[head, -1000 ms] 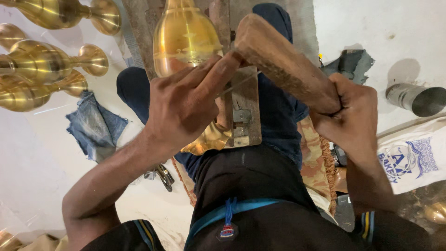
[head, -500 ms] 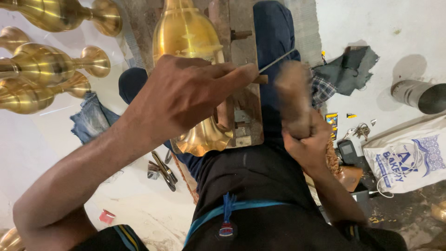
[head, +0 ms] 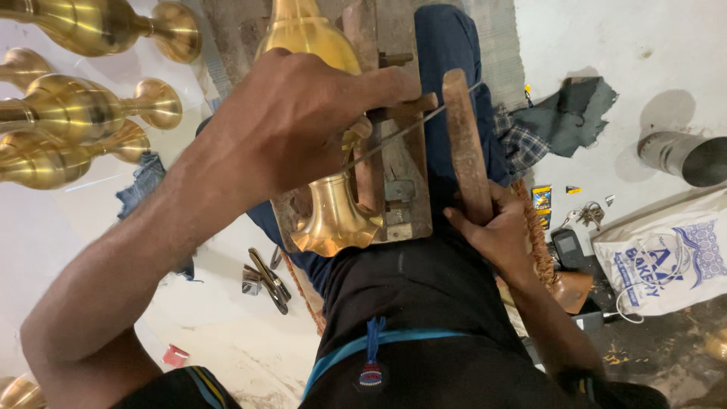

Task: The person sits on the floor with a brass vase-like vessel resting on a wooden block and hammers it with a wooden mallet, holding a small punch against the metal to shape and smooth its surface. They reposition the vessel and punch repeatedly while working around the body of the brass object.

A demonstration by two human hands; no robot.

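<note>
Across the person's lap lies a wooden frame (head: 394, 174), and against its left edge rests one large brass vessel (head: 326, 151), its flared foot pointing toward the body and its rounded belly reaching up to the top of the view. The left hand (head: 295, 125) lies over the vessel's belly, fingers curled down and the thumb stretched to the frame's cross-bar; it seems to press on the brass rather than grip it, though the fingertips are hidden. The right hand (head: 496, 227) is closed around the lower end of one long wooden handle (head: 463, 144), which stands up along the frame's right edge. One thin metal rod (head: 413, 129) runs slantwise from the handle's top down to the vessel's neck; whether its tip touches the brass is hard to tell. On the pale floor at the upper left lie four more brass vessels (head: 83, 110) on their sides, close together. Below the frame's left corner lie some dark hand tools (head: 266, 279). To the right sit one grey metal tube (head: 685, 157), one white printed bag (head: 666, 257), one dark cloth (head: 572, 113) and a bunch of keys (head: 587, 216).
</note>
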